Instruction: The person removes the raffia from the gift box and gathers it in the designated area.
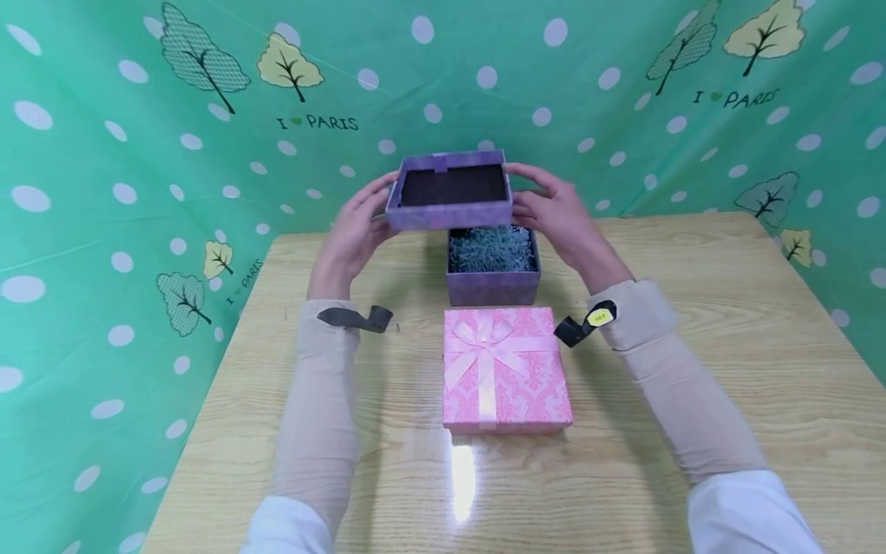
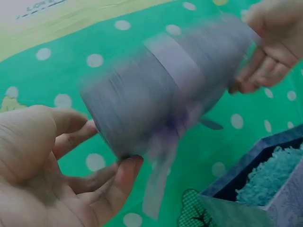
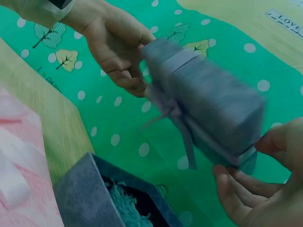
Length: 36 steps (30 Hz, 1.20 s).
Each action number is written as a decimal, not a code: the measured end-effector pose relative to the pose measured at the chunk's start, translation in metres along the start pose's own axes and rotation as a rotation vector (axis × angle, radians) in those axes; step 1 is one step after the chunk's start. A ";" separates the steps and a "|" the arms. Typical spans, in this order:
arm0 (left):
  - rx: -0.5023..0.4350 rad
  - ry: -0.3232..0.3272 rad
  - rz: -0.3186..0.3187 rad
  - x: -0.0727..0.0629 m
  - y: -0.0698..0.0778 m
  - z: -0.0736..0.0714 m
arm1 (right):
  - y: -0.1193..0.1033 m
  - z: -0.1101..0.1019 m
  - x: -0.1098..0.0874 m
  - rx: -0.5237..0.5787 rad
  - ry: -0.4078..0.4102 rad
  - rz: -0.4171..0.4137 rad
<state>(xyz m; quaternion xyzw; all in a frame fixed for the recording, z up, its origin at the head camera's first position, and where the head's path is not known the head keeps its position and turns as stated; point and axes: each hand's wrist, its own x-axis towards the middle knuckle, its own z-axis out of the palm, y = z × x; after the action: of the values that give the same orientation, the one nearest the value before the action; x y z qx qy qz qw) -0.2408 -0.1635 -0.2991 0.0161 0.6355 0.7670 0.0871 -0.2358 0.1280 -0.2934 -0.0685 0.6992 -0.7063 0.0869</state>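
A purple gift box lid is held up in the air by both hands, its dark inside turned to the head camera. My left hand grips its left end and my right hand its right end, with thumb and fingertips. The wrist views show the lid's outer side, blurred, with a ribbon bow hanging from it. Just below and behind the lid, the open purple box stands on the table, filled with teal shredded paper. The lid hides part of the box's back edge.
A closed pink gift box with a pale ribbon bow sits in front of the purple box on the wooden table. Behind the table hangs a green dotted cloth. Each wrist carries a small black camera mount.
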 end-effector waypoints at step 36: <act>0.230 0.096 -0.319 -0.031 -0.013 -0.115 | 0.049 0.123 0.050 0.018 -0.135 0.345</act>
<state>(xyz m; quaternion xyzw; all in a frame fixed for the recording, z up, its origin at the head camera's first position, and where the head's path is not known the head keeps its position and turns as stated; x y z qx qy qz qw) -0.2247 -0.2779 -0.3308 -0.1117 0.7167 0.6658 0.1747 -0.2569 -0.0029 -0.3421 0.0061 0.6870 -0.6808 0.2542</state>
